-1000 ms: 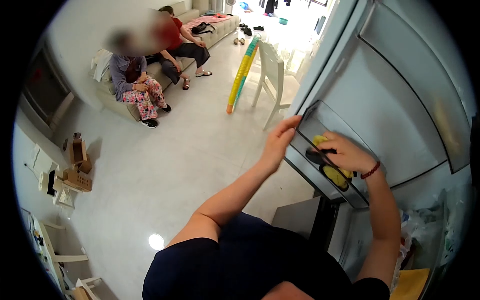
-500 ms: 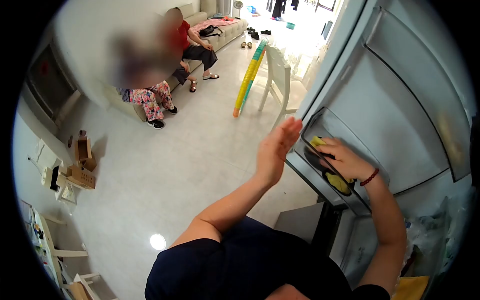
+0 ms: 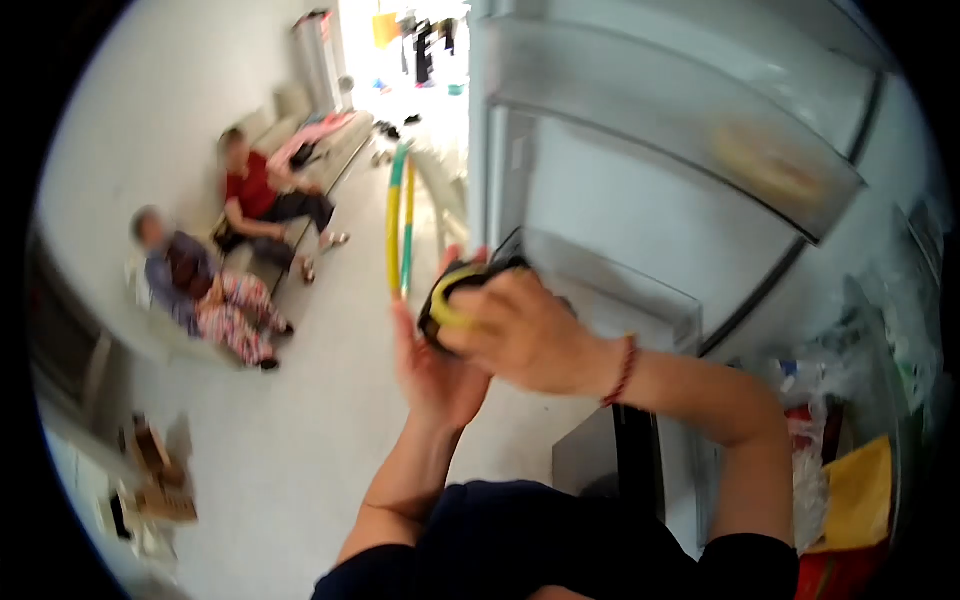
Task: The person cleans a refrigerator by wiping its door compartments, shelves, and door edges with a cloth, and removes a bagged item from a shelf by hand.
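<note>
Both hands are together in front of the open fridge door. My right hand, with a red beaded bracelet at the wrist, has its fingers closed on a dark rounded item with a yellow part. Its kind is unclear through the motion blur. My left hand is raised palm up beneath and beside the item, its fingers and thumb around it. The lower door shelf lies just behind my right hand, which hides part of it.
The fridge door's upper shelf holds a blurred yellowish item. Bags and a yellow packet fill the fridge at right. Two people sit on a sofa at left. A yellow-green hoop leans by a chair; cardboard boxes stand at lower left.
My right hand has left the lower door shelf with the dark and yellow item and moved left to my left hand. My left hand has turned palm up under it. The view has swung right.
</note>
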Action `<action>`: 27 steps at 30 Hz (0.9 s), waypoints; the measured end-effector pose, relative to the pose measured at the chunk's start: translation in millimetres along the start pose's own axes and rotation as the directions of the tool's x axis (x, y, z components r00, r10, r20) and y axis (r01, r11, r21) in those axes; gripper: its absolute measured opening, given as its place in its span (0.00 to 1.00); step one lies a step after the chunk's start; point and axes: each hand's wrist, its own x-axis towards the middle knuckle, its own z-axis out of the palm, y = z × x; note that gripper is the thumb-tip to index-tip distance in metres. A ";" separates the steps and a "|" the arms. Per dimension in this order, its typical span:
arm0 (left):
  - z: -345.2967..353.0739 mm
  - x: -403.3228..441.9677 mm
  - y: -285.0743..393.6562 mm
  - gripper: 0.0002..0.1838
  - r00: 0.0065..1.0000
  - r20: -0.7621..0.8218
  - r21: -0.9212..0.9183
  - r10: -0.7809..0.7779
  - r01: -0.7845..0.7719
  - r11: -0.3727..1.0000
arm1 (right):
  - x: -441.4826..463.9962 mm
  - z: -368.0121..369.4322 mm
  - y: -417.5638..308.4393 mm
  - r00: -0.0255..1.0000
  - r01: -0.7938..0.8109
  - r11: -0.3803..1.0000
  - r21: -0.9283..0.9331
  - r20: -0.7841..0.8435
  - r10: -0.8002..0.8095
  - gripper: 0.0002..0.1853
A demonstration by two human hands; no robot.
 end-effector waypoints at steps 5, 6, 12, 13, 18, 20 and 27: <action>-12.8 30.9 50.0 0.33 0.722 0.661 0.234 0.205 -0.458 0.857 | -32.2 -30.6 17.6 0.880 -0.098 0.886 0.454 0.456 -0.136 0.10; -7.8 31.0 52.5 0.32 0.790 0.572 0.385 0.220 -0.496 0.778 | -35.5 -41.6 23.3 0.902 -0.179 0.848 0.498 0.427 -0.060 0.11; -44.3 33.2 48.2 0.30 0.828 0.553 0.831 -0.086 -0.556 -0.015 | -23.2 -109.9 44.0 0.880 -0.464 0.752 0.468 0.339 0.332 0.15; -47.1 35.8 50.2 0.26 0.807 0.557 0.791 -0.197 -0.588 -0.170 | -26.1 -110.2 47.5 0.873 -0.466 0.786 0.406 0.356 0.334 0.15; -39.4 41.0 -7.5 0.15 0.934 0.333 0.896 0.131 -0.270 -0.352 | -32.8 -88.2 66.9 0.791 -0.610 0.779 0.144 0.050 0.610 0.16; -59.8 46.0 -23.8 0.11 0.919 0.374 0.904 0.128 -0.330 -0.274 | -25.2 -70.2 83.5 0.767 -0.575 0.808 0.130 -0.259 0.587 0.17; -68.8 48.1 -38.3 0.10 0.884 0.463 0.859 0.066 -0.429 -0.281 | 12.4 6.8 128.1 0.863 -0.481 0.876 -0.044 -0.200 0.464 0.39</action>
